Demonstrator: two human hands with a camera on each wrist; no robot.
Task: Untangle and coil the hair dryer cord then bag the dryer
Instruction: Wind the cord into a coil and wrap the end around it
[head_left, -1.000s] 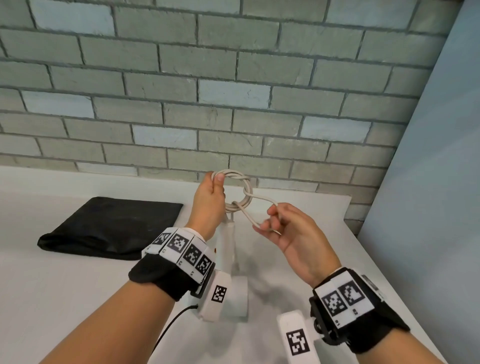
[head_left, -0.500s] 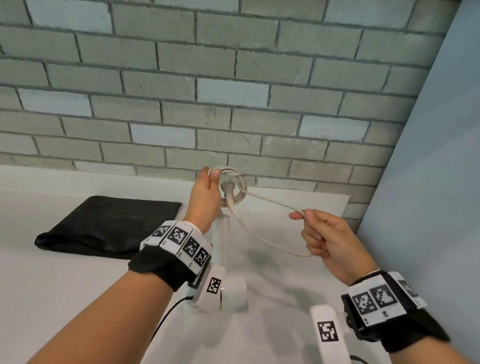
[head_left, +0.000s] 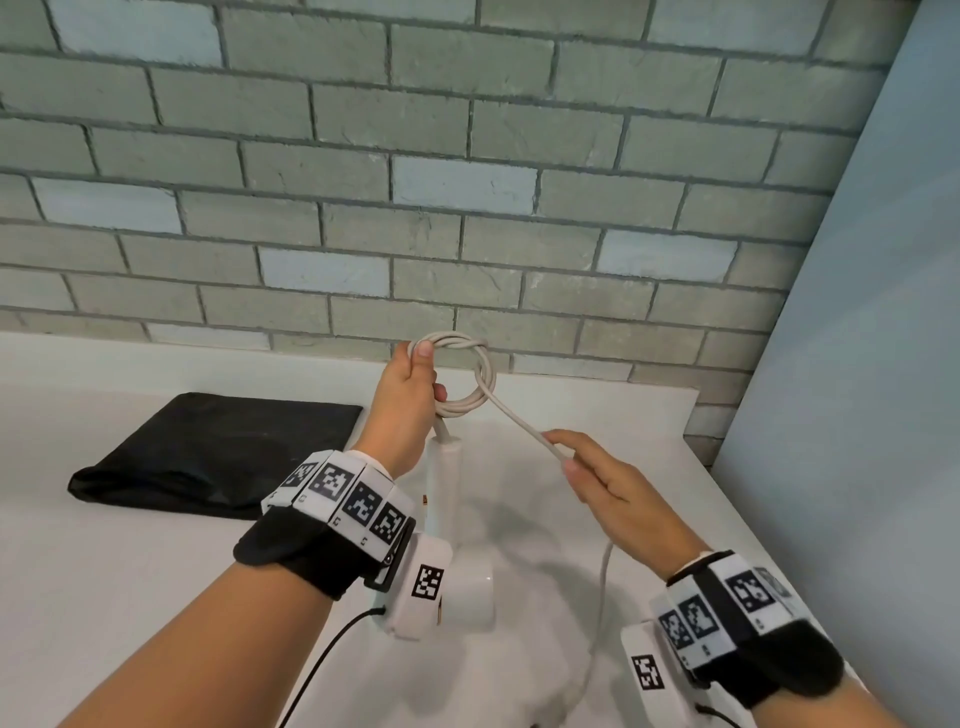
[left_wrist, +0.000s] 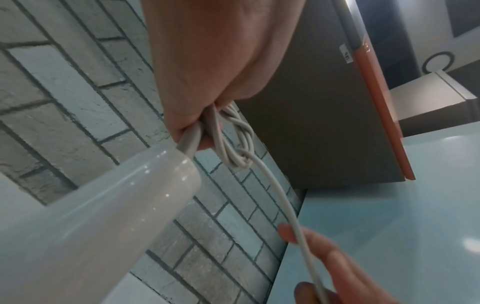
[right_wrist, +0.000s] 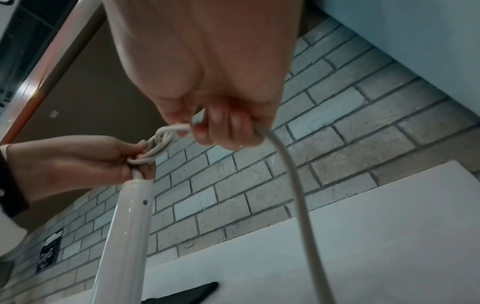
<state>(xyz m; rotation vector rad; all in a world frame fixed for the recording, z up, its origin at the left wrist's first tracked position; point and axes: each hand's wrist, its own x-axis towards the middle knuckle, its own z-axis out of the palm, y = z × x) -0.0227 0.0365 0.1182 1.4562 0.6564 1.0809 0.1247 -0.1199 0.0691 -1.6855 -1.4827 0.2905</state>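
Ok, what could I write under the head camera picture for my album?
Left hand holds the coiled cord above the white hair dryer; right hand pulls the loose end, black bag waiting.

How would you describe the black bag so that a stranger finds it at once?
Start at the brick wall, then look down to the white table. The bag lies flat at its left, the only black thing among white objects.

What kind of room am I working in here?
Hard to say for sure; probably a staged indoor work area, not a bathroom. A plain white table stands against a grey brick-pattern wall, with a pale blue panel alongside.
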